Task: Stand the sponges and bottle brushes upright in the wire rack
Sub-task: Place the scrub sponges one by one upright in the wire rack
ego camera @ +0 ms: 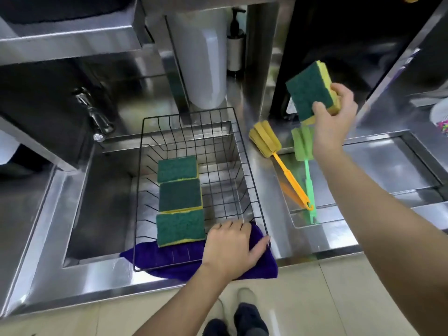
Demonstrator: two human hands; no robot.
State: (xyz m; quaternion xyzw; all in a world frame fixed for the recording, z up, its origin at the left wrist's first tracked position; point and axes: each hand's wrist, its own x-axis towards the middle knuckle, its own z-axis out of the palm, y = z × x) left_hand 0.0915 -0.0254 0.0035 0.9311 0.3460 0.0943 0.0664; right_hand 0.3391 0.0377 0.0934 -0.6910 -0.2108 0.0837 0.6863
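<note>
A black wire rack [244,151] sits over a steel sink. Three green-and-yellow sponges stand in a row along its left side: far [177,169], middle [180,195], near [180,228]. My left hand [231,247] rests on the rack's near right corner, fingers curled over the rim wire. My right hand [333,120] holds a fourth green-and-yellow sponge [311,89] up in the air, right of the rack. On the counter below it lie a yellow bottle brush [265,139] and a green bottle brush [301,147], handles crossing toward me.
A purple cloth [169,259] lies under the rack's near end. The sink basin [101,202] drops away left of the rack, with a faucet [93,112] behind. A white cylinder [203,59] and a pump bottle [235,49] stand at the back. A recessed steel tray [392,163] lies right.
</note>
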